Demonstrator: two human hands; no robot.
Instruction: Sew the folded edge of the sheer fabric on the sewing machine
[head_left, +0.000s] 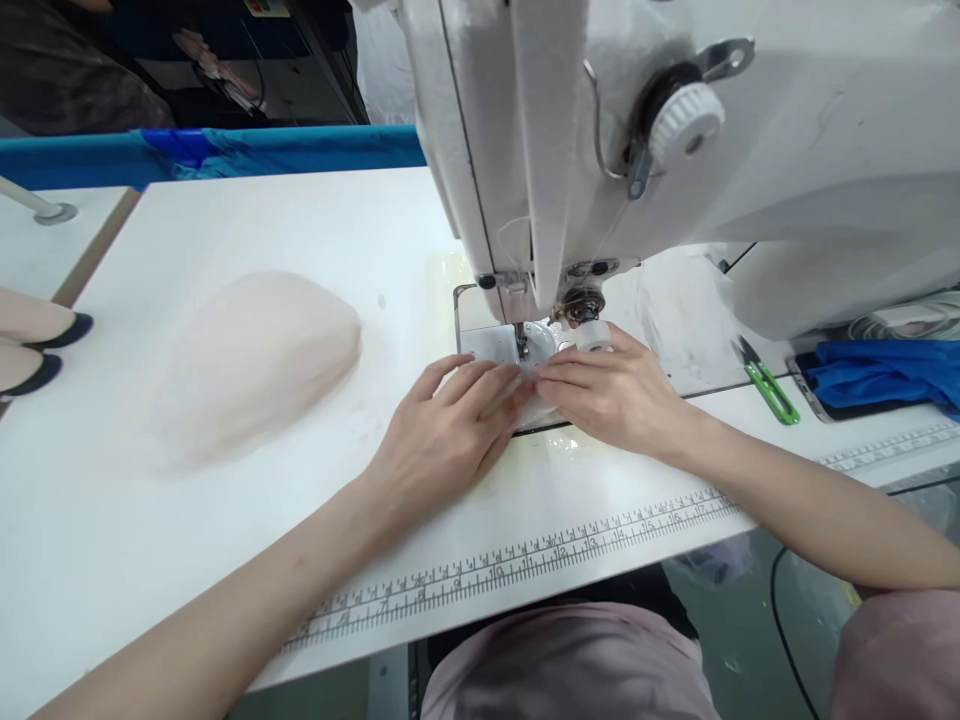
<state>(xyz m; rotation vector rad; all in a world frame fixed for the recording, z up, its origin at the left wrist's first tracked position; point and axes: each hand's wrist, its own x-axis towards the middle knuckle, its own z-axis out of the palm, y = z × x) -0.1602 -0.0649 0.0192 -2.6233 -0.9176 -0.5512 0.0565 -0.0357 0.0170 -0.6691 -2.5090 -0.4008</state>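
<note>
Both hands meet in front of the presser foot [523, 345] of a white sewing machine [495, 150]. My left hand [454, 420] rests on the machine bed, its fingers bent and its thumb and fingertips pressed together close to the needle. From the other side, my right hand [611, 392] brings its closed fingertips against those of the left. Something pale and thin seems to lie between the fingertips, mostly hidden. A shiny metal plate [487, 345] lies under the foot. Left of the hands, a sheer beige rounded piece [277, 360] on the tabletop looks blurred.
Green-handled thread snips [771, 385] lie at right, beside a phone [825, 395] partly under blue cloth [892, 370]. A printed ruler [525, 560] follows the front edge. Beige pieces with black ends [37, 340] stand at far left. Blue cloth [300, 150] covers the back edge.
</note>
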